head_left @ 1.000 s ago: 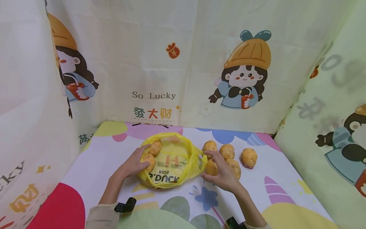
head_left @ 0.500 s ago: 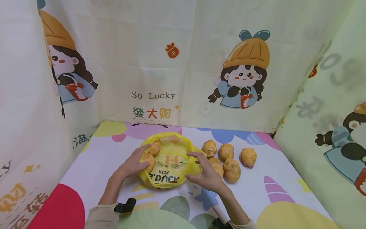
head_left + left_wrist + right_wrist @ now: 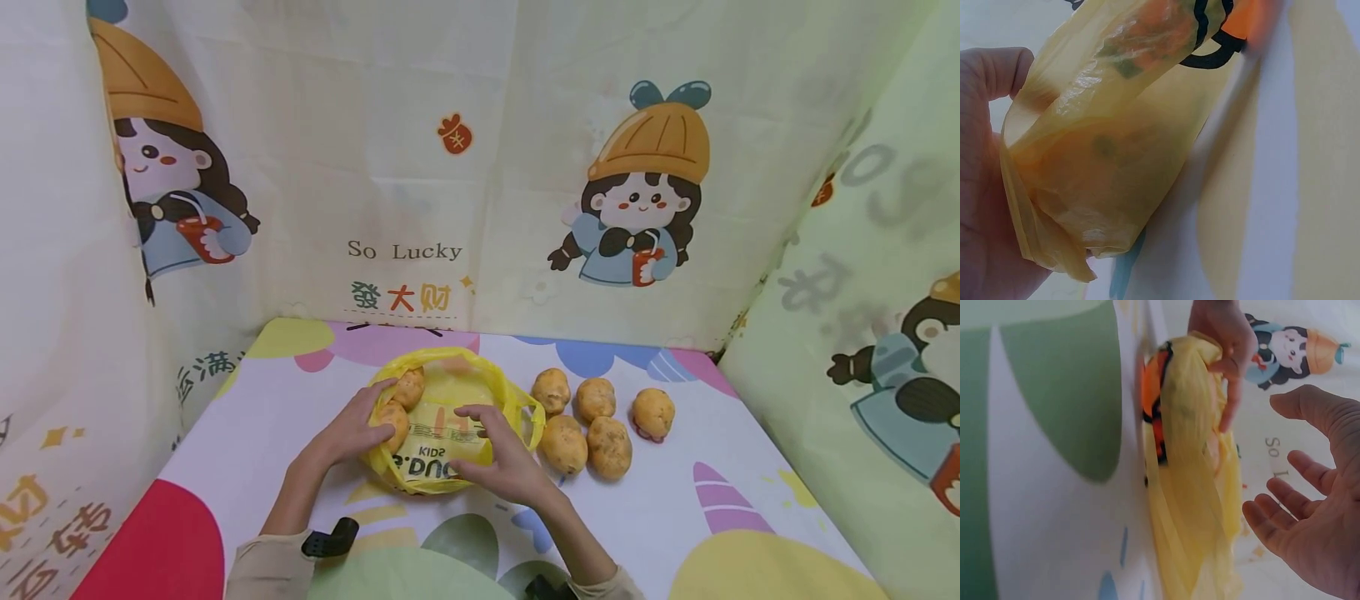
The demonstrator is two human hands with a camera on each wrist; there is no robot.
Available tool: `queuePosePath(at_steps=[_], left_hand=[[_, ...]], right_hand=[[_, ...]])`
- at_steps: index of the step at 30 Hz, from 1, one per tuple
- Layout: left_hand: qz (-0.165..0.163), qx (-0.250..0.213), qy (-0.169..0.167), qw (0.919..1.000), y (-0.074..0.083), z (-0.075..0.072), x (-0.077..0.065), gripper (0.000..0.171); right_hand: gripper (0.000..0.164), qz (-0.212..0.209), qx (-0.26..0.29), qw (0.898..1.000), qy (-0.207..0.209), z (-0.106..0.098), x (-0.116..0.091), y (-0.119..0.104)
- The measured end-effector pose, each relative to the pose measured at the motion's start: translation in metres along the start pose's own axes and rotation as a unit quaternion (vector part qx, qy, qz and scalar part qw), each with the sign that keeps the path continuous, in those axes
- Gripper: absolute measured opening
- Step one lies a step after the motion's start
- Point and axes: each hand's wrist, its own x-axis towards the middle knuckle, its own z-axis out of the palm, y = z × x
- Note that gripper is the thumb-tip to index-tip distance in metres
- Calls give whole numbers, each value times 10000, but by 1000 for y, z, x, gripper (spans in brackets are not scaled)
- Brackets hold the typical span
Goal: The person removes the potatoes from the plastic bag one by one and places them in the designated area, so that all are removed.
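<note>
Head view — left hand (image 3: 348, 433) gripping near rim of yellow bag (image 3: 442, 433), fingers curling round plastic and potato (image 3: 392, 423) inside. Right hand (image 3: 498, 454) hovering over bag mouth, fingers spreading wide, holding nothing. Five loose potatoes (image 3: 562, 444) lying on bench (image 3: 675, 517) just right of right hand — second potato in bag beyond left fingertips.

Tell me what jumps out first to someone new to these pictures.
A yellow plastic bag lies mid-table, the left hand gripping its left edge over two potatoes and the right hand open above it. Five loose potatoes sit just right of the bag.
</note>
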Motion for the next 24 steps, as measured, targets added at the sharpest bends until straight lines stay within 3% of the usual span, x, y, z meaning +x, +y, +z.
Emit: queuePosePath(at_steps=[9,16,24], left_hand=[[190,21,26,9998,1,-2,1,83],[314,-15,101,9995,-3,-1,0,82],[166,49,46,9998,-3,-1,0,83]], right_hand=[[59,-97,201,9997,-28,24,15,-2],[58,380,348,9987,-28,43,27,-6],[57,813,511,9953,109,58,39,-4]])
